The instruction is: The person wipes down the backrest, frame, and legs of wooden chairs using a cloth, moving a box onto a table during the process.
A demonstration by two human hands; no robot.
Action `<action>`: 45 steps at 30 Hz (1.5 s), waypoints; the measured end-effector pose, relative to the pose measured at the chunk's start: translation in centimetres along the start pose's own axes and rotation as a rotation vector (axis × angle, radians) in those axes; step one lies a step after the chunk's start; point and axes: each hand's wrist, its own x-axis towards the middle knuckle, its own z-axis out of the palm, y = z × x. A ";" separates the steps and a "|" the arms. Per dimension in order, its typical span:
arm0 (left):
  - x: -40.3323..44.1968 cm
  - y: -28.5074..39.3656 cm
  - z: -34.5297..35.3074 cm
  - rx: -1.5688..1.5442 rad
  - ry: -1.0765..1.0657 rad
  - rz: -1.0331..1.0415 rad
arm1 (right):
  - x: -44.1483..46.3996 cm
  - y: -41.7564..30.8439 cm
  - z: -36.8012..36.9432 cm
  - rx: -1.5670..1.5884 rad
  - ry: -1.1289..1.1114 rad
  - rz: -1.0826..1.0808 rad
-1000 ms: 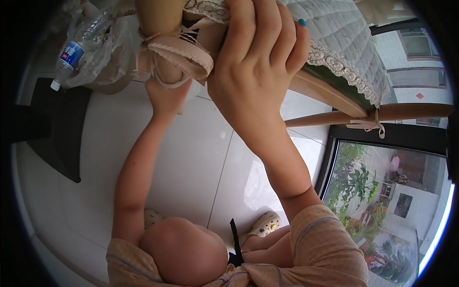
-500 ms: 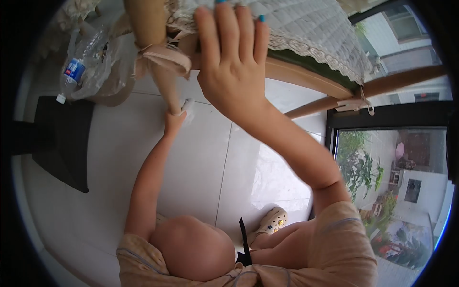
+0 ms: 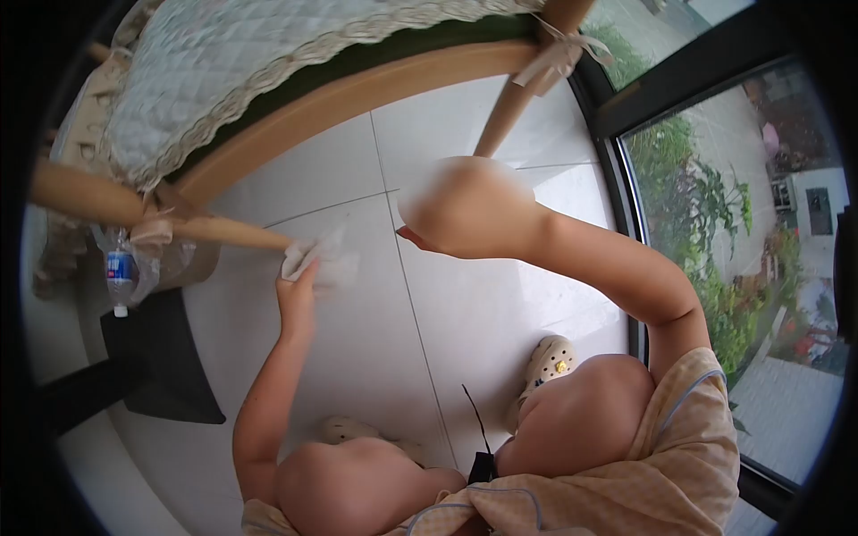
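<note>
My left hand (image 3: 298, 284) is closed on a crumpled white tissue (image 3: 317, 256), pressed around the foot of a wooden chair leg (image 3: 237, 234). My right hand (image 3: 469, 210) hangs above the floor, near the lower end of another wooden leg (image 3: 505, 116); it is blurred and its fingers are hidden. Above both hands is the chair's wooden seat rail (image 3: 357, 94), with a pale quilted cushion (image 3: 223, 62) edged in lace. Ribbon ties (image 3: 559, 58) are knotted around the legs.
A plastic bottle (image 3: 119, 268) in a clear bag is at the left, over a black stand base (image 3: 165, 357). A glass door with a black frame (image 3: 617, 179) runs along the right, plants (image 3: 688, 179) outside. My shoes (image 3: 547, 362) are on the tiled floor (image 3: 375, 330).
My right hand has come off the cushion edge and moved down towards me. The view has shifted, showing more of the chair. My left hand stays at the leg's foot with the tissue.
</note>
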 end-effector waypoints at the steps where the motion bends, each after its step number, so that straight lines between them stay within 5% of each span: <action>1: -1.1 2.2 1.8 0.107 -0.106 -0.021 | -0.7 0.2 0.0 0.007 0.041 0.032; 3: -1.6 5.2 4.5 0.237 -0.225 -0.038 | -2.2 0.6 -0.2 0.013 0.069 0.088; 5: -0.9 7.0 7.2 0.415 -0.485 0.312 | -3.6 1.1 -0.1 0.014 0.101 0.144; 8: 0.4 8.5 11.7 0.559 -0.543 0.452 | -4.9 2.2 0.4 -0.057 0.282 0.265; 13: 2.3 7.1 18.7 0.493 -0.599 0.537 | -7.4 4.2 0.7 -0.145 0.155 0.473; 21: 4.7 6.1 25.6 0.222 -0.536 0.562 | -10.3 9.4 -0.1 -0.248 0.391 0.647; 25: 4.0 6.2 28.3 0.230 -0.586 0.738 | -10.1 11.7 0.7 -0.302 0.563 0.689; 32: 3.2 7.1 32.5 -0.215 -0.197 0.714 | -8.7 12.0 0.3 -0.095 0.660 0.803; 39: 9.2 2.9 29.6 -0.139 -0.342 0.717 | -7.0 10.5 3.7 0.073 0.625 0.770; 40: 8.0 2.4 30.0 0.341 -0.099 0.842 | -7.4 10.3 3.7 0.217 0.590 0.771; 41: 8.2 1.3 30.1 0.343 -0.094 0.839 | -7.7 10.2 3.7 0.361 0.552 0.770; 43: 8.8 -1.1 29.9 -0.762 -0.649 0.233 | -8.0 9.5 4.6 0.468 0.510 0.776; 45: 8.7 -2.1 30.1 -0.717 -0.531 0.262 | -8.3 9.1 5.4 0.580 0.468 0.788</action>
